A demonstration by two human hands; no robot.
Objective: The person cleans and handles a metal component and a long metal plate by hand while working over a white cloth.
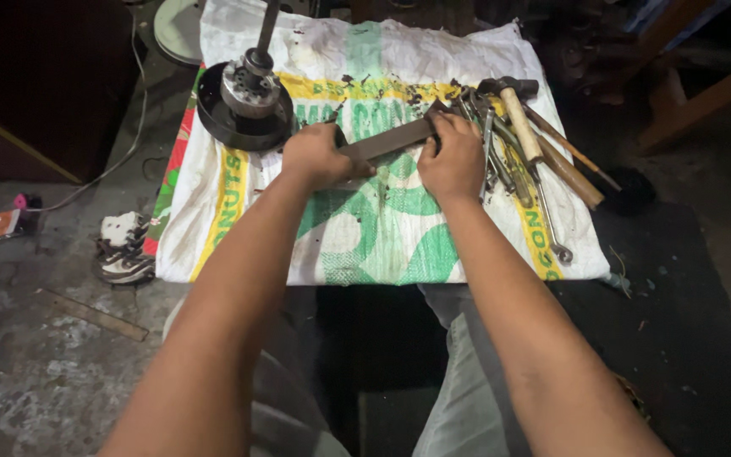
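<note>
Flat metal bar (pixel 387 141): dark, oblong, held level above the woven sack (pixel 382 228), right of the round motor assembly (pixel 247 97). Left hand (pixel 319 156) and right hand (pixel 453 161) each closed around one end. Risk, as judged: greasy grip slipping, bar dropping onto the spanners (pixel 501 156) and hammer (pixel 518 110) just right.

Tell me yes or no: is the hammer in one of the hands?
No. The hammer lies among the tools on the sack, while both the left hand and right hand grip a flat metal bar.

Floor (pixel 35 372): concrete, dirty.
Woven sack (pixel 382 228) spread on it; shoe (pixel 124 250), wood strip (pixel 90 315) alongside, cable (pixel 133 127) nr.
</note>
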